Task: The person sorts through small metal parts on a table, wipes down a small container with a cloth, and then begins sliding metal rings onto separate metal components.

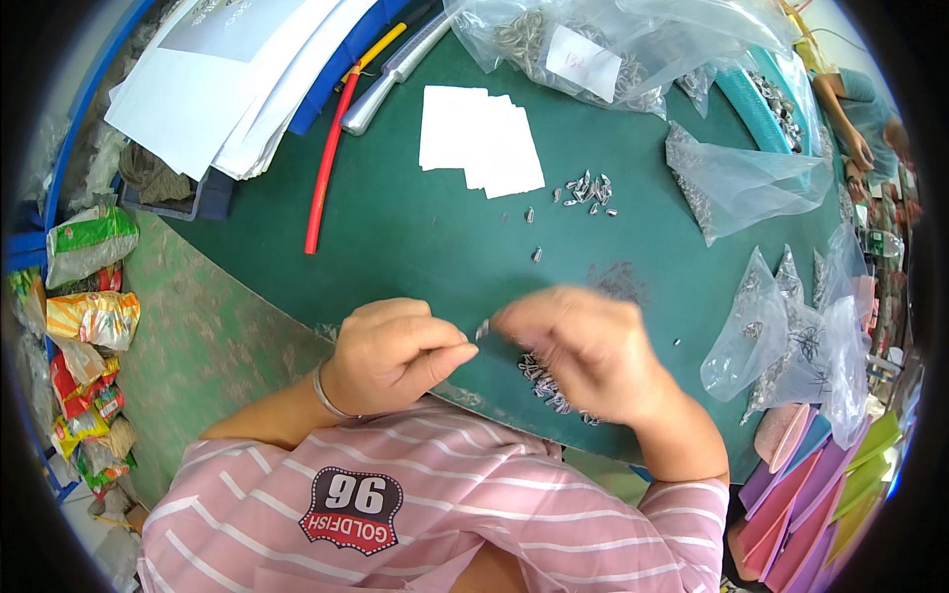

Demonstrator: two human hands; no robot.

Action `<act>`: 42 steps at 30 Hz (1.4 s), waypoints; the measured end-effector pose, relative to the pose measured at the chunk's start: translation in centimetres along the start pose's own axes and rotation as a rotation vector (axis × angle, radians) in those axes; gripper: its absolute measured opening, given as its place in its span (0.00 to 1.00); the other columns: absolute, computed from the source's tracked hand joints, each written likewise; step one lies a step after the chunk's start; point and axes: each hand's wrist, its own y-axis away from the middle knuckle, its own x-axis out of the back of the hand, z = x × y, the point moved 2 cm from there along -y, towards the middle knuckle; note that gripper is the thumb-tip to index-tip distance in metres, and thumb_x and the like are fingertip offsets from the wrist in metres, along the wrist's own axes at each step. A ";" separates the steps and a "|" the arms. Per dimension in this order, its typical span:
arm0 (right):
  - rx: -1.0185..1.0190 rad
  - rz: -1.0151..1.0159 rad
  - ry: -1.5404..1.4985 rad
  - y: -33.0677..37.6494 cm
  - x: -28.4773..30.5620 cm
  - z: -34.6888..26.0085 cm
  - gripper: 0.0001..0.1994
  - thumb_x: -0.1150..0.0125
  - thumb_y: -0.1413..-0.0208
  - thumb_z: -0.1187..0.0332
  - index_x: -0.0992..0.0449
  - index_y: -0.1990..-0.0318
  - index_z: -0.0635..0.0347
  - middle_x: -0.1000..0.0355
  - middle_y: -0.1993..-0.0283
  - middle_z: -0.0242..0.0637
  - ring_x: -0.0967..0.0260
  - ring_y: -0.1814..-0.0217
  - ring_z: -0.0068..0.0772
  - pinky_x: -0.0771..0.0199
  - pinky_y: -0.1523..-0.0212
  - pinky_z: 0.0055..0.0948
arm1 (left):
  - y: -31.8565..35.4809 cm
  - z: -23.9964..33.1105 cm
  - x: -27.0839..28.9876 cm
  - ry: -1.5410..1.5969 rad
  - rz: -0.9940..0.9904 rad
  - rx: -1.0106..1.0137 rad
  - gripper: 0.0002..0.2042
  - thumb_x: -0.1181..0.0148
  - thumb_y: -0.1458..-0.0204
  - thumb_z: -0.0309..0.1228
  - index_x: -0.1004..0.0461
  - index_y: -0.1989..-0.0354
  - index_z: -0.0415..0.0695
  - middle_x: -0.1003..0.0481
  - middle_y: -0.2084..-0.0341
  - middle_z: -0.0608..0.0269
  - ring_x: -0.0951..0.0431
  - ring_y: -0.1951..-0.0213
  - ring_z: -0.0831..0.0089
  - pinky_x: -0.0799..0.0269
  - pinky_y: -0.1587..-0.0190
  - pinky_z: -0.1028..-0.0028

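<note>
My left hand (pixel 400 354) is closed, its thumb and forefinger pressed together in a pinch. Right at those fingertips shows a small silvery metal piece (pixel 482 329), too small to name its kind. My right hand (pixel 583 346) is smeared by motion, its curled fingers reaching close to the same piece. Partly hidden beneath the right hand lies a pile of small metal pieces (pixel 539 378) near the table's front edge. Farther back, a loose group of similar silvery pieces (pixel 590 190) is scattered, with a single metal piece (pixel 537 255) nearer my hands.
White paper slips (pixel 479 138) lie on the green table (pixel 395 237). A red-and-yellow stick (pixel 329 163) and a grey-handled tool (pixel 381 89) are at left. Clear bags of metal parts (pixel 741 183) line the right side, with colourful bins (pixel 801 494) below. Another person (pixel 865 119) is at far right.
</note>
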 end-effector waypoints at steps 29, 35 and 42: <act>-0.160 0.534 -0.481 4.9 0.3 1.0 0.13 0.38 0.52 0.85 0.36 0.66 0.62 0.26 0.65 0.39 0.27 0.60 0.25 0.25 0.58 0.25 | -3.8 0.0 -1.0 -0.416 -0.125 0.118 0.10 0.33 0.57 0.27 0.28 0.69 0.40 0.29 0.78 0.56 0.27 0.76 0.60 0.32 0.74 0.68; -0.212 0.535 -0.474 5.5 0.6 0.9 0.11 0.39 0.52 0.85 0.34 0.66 0.63 0.26 0.65 0.39 0.27 0.59 0.25 0.25 0.56 0.25 | -3.7 0.1 -0.5 -0.428 -0.199 0.153 0.10 0.34 0.57 0.27 0.30 0.70 0.39 0.29 0.78 0.55 0.27 0.75 0.58 0.32 0.74 0.67; -0.230 0.189 0.177 3.9 2.5 0.6 0.07 0.39 0.56 0.83 0.27 0.69 0.63 0.28 0.67 0.38 0.30 0.66 0.37 0.30 0.62 0.30 | -3.6 0.2 0.0 -0.408 -0.166 0.139 0.10 0.35 0.56 0.26 0.30 0.70 0.39 0.28 0.77 0.54 0.26 0.74 0.56 0.31 0.72 0.65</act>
